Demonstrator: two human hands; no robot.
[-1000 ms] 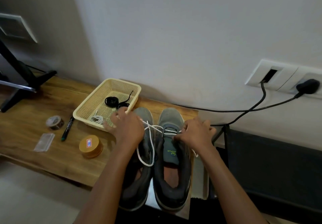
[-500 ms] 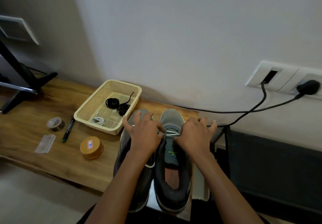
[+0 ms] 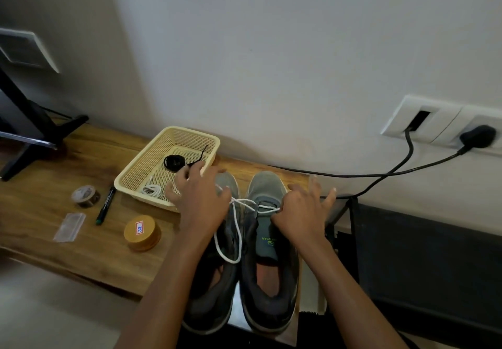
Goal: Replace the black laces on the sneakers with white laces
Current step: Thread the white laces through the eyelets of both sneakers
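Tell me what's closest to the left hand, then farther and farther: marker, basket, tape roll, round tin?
1. Basket, just beyond the left hand, whose fingers reach over its rim.
2. Round tin, to the hand's left.
3. Marker, farther left.
4. Tape roll, farthest left, beside the marker.
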